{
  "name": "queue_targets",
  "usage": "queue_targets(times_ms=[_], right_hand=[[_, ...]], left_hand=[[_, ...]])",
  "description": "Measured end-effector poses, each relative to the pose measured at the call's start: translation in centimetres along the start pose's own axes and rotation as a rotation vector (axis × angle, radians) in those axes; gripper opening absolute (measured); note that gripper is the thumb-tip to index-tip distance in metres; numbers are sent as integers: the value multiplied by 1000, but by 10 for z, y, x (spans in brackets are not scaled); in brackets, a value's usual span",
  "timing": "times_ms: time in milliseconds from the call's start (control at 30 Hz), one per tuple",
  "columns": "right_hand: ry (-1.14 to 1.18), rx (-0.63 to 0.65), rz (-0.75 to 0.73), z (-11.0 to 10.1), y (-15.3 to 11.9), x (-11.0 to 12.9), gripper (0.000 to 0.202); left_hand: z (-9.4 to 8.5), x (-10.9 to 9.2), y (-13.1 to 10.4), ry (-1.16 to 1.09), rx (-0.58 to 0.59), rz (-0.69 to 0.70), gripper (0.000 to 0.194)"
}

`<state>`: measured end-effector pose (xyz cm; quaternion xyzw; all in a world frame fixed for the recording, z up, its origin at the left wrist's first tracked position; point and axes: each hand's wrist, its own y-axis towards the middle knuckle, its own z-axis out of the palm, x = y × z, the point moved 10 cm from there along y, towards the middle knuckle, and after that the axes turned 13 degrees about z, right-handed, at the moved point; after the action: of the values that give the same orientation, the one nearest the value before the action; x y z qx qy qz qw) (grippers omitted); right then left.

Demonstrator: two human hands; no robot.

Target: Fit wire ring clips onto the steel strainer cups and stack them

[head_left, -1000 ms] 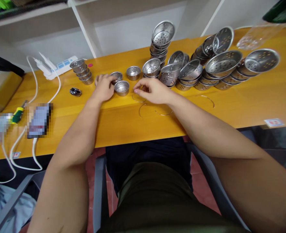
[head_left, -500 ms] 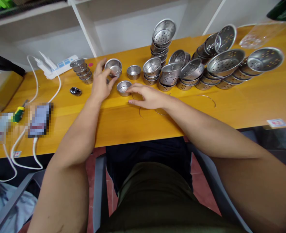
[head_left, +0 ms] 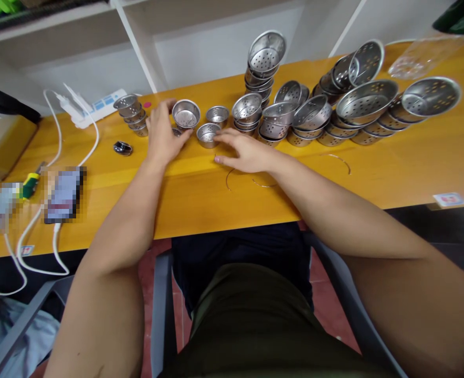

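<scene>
My left hand curves around the left side of a small perforated metal cup, thumb and fingers apart. Whether its fingertips touch that cup I cannot tell. Just under the cup, a bit of shiny metal shows beside my thumb. My right hand has its fingertips at the right rim of a smaller metal cup; the thumb is stretched out, away from it. Directly behind stands another small cup. Thin curved wires lie on the table below my right hand.
Stacks of perforated metal cups fill the table's back right. At left are a short cup stack, a dark shiny object, a power strip, a phone with white cables, and a yellow-green tool.
The smaller cup has slid back and to the right, together with my right hand. My left fingers have drawn out of the larger cup, which has shifted slightly right.
</scene>
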<state>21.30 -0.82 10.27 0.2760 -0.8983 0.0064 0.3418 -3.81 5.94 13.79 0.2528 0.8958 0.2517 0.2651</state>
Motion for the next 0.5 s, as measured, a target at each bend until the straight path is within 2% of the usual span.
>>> queue_targets(times_ms=[67,167,367,500], right_hand=[[9,7,24,-1,0,-3,77],[14,-13,53,-4,0,-6,70],[40,-36,23,-7,-3,5,64],[125,-37,-83,-5,-6,23,58]], left_hand=[[-1,5,-3,59,20,-66,80],[3,7,-5,74,49,-126,73],[15,1,-2,37,70,-72,60],[22,8,-3,-19,105,-65,66]])
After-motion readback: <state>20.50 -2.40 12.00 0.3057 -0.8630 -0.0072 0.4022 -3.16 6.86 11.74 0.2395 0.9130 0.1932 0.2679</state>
